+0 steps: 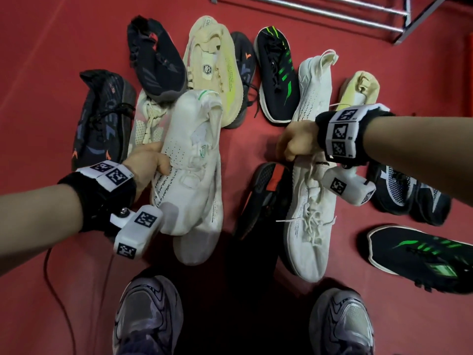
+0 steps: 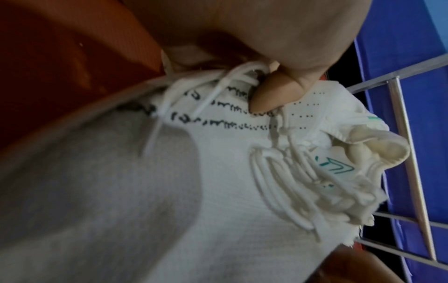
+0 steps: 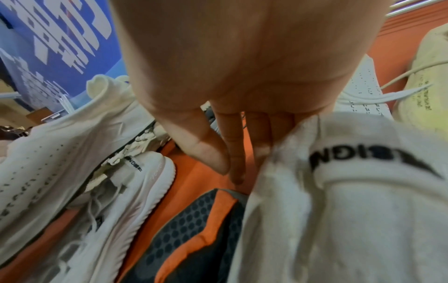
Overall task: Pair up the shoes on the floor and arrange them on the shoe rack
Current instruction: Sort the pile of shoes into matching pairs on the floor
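Note:
My left hand (image 1: 158, 162) grips a white sneaker with a green logo (image 1: 194, 155) by its laced side, and the thumb (image 2: 274, 95) presses beside the laces on that sneaker (image 2: 218, 172). A second white toe (image 1: 197, 247) shows beneath it. My right hand (image 1: 294, 147) grips a white knit sneaker (image 1: 309, 206) at its collar, where the knit sneaker's lettered tab (image 3: 363, 168) lies against the fingers (image 3: 235, 153). The metal shoe rack (image 1: 358, 14) stands at the top right, apart from both hands.
Loose shoes crowd the red floor (image 1: 38, 60): a black-orange one (image 1: 102, 116), a black one (image 1: 156, 60), a cream-yellow one (image 1: 215, 70), black-green ones (image 1: 279, 73) (image 1: 422, 254), a black mesh one (image 1: 404, 193). My own grey sneakers (image 1: 148, 316) stand at the bottom. A thin cable (image 1: 51, 278) trails left.

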